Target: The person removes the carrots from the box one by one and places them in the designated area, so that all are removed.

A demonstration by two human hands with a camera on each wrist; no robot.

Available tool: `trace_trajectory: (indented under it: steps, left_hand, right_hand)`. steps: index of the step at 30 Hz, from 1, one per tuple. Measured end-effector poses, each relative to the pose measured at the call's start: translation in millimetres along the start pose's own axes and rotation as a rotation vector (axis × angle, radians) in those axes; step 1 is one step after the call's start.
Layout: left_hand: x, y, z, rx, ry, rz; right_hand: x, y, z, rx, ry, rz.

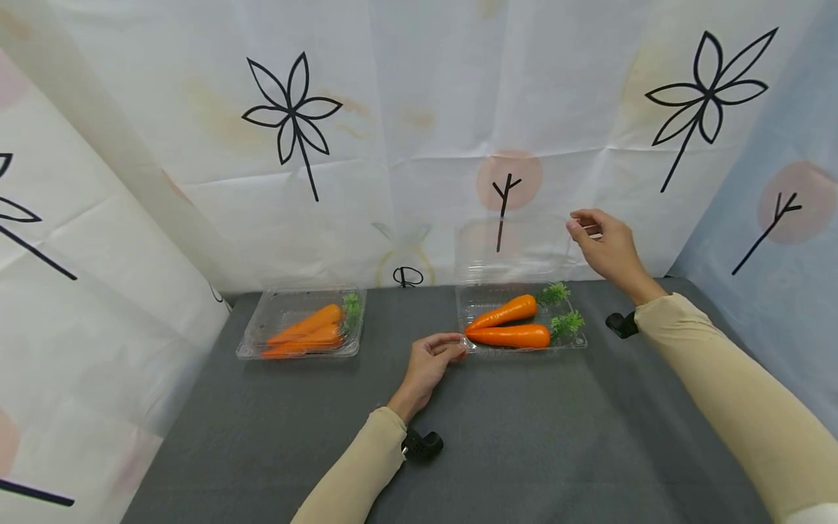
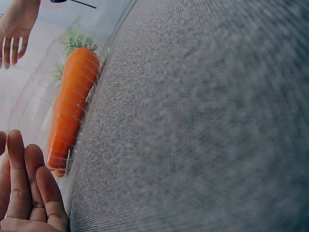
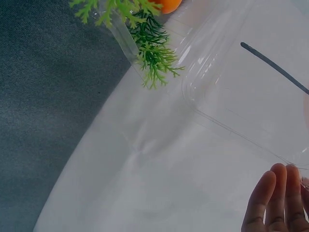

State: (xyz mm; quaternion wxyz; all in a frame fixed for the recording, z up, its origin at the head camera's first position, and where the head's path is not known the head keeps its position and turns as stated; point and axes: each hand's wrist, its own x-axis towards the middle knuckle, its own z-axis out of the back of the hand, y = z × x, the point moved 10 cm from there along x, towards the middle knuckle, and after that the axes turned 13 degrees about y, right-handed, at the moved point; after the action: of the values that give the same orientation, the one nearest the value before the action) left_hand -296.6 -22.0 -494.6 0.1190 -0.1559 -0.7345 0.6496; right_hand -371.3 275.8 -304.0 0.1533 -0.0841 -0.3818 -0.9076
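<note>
A clear plastic clamshell container [image 1: 579, 343] stands open on the table, its hinged lid [image 1: 481, 271] raised against the backdrop. Inside lie two orange toy carrots [image 1: 513, 335] with green tops [image 1: 564, 324] pointing right. My left hand [image 1: 425, 370] pinches the front left corner of the base. Up at the lid's right corner, my right hand [image 1: 609, 244] pinches the edge between thumb and fingers. The right wrist view shows those fingers [image 3: 276, 200] at the lid's rim. In the left wrist view the carrot [image 2: 73, 106] shows through the container's clear side wall.
On the left of the grey table [image 1: 294, 437] sits a second clear container [image 1: 252, 342], lid down, with orange carrots [image 1: 308, 336] inside. A patterned white cloth backdrop [image 1: 406, 109] rises behind the table, with cloth sides at left and right.
</note>
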Motion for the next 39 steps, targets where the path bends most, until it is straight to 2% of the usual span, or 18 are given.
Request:
trace_trajectory:
  steps: [9,21,29,39]
  left_hand:
    - [-0.6,-0.6,-0.4,0.012,0.004,0.008]
    - [0.1,-1.7,-0.5,0.014,0.0,0.008]
    - [-1.2,-2.9,-1.7,0.013,-0.001,0.003]
    - [-3.0,-2.9,-2.2,-0.001,0.006,0.002]
  right_hand:
    - [5,-2,-3,-0.006,0.047,-0.032]
    - [1,-9,-6,0.004,0.078,-0.058]
    - [-5,-6,-12,0.021,0.096,-0.022]
    - [-30,-1,-40,-0.011,0.162,0.05]
